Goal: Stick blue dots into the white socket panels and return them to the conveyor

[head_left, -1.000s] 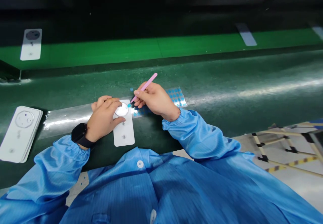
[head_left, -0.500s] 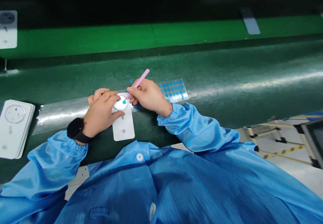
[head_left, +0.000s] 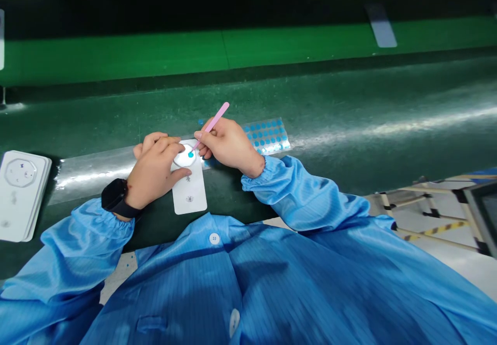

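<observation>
A white rectangular panel (head_left: 190, 195) lies on the dark green bench in front of me, with a round raised disc (head_left: 185, 157) at its far end. My left hand (head_left: 153, 171) is closed over the panel's far end, thumb and fingers around the disc. My right hand (head_left: 227, 144) pinches pink tweezers (head_left: 213, 123), whose tip rests on a small blue round sticker (head_left: 190, 154) on the disc. Behind my right hand lies a clear sheet of blue dot stickers (head_left: 267, 135).
A stack of white panels (head_left: 19, 192) sits at the left edge. A clear film strip (head_left: 89, 171) runs along the bench. A brighter green belt (head_left: 233, 49) beyond carries a grey-white panel (head_left: 381, 26). A metal frame (head_left: 427, 215) stands at the right.
The tweezers carried the blue sticker from beside the disc onto the disc's face. My left hand stayed on the panel. The view shifted slightly.
</observation>
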The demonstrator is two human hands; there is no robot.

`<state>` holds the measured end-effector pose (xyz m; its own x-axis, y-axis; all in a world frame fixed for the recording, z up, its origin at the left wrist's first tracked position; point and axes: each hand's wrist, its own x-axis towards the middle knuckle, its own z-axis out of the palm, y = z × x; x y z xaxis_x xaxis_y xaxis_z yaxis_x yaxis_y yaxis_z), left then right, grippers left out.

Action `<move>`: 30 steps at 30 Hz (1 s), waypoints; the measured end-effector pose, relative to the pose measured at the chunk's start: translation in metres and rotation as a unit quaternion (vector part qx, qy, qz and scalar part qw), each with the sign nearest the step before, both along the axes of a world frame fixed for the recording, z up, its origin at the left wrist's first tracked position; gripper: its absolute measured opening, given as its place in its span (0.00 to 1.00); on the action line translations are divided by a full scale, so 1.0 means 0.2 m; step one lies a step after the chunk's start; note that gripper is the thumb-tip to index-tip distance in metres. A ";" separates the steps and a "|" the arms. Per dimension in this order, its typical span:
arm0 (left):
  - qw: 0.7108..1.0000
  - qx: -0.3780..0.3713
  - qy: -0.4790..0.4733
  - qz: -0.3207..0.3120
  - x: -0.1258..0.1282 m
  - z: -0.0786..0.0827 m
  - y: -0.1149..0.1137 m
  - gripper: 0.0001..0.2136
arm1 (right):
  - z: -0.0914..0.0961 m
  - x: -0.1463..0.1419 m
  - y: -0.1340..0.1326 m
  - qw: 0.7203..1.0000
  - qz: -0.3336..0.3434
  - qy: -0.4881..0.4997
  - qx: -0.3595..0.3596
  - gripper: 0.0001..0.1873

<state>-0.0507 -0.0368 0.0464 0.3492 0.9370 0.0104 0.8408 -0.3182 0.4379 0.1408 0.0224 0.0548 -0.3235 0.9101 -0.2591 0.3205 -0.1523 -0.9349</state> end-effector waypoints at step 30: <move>0.999 -0.006 0.049 -0.015 0.01 0.04 -0.01 0.11 | -0.05 0.01 -0.01 0.997 0.015 -0.038 0.073 0.07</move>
